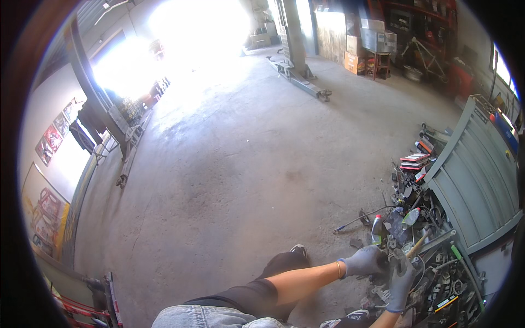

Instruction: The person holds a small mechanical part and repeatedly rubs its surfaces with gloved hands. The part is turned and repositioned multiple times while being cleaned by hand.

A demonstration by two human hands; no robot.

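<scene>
The left hand (365, 261), in a grey glove, rests closed on a small metal part (392, 252) at the near edge of the tool pile (432, 273) beside the grey cabinet (476, 186); the right hand (401, 284), also gloved, is clenched around a wooden-handled tool (418, 243) just beside it; plastic bottles (377, 228) stand close behind.
</scene>
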